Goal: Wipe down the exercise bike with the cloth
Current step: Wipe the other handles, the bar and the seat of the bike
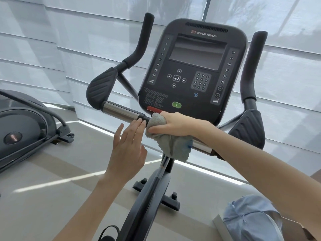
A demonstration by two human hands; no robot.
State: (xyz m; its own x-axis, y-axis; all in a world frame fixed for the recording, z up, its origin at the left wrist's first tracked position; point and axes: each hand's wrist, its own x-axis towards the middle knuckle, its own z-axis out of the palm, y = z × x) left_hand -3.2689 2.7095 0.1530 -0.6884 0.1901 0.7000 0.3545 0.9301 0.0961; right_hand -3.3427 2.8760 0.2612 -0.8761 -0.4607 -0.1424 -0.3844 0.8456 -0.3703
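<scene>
Seemingly partway through the wipe-down, a person pressed the cloth to the handlebar of the bike, just below the console at the centre of the frame. The right hand had fingers and thumb curled round the bunched grey cloth, holding it against the bar beside the black collar at the end of the left chrome section. A loose tail of the cloth, marked with a blue stain, hung down in front of the post.

The right forearm entered from the lower right and crossed over the chrome section on that side. The left hand came up from the lower left with its back to the camera, fingers straight and close together, thumb held apart. Its fingertips touched the bar just beside the cloth and held nothing.

By the look of it, the step in hand was the crossbar under the console. The console face, the two ribbed pads at centre left and centre right, and the upright grips had no cloth near them and probably remained to be done.

The next move would likely call for sliding the cloth left along the chrome toward the pad, with the left hand lifted out of its path. The wrap round the bar would need keeping, and the hanging tail gathering in. A second machine stood on the floor at the left edge.
</scene>
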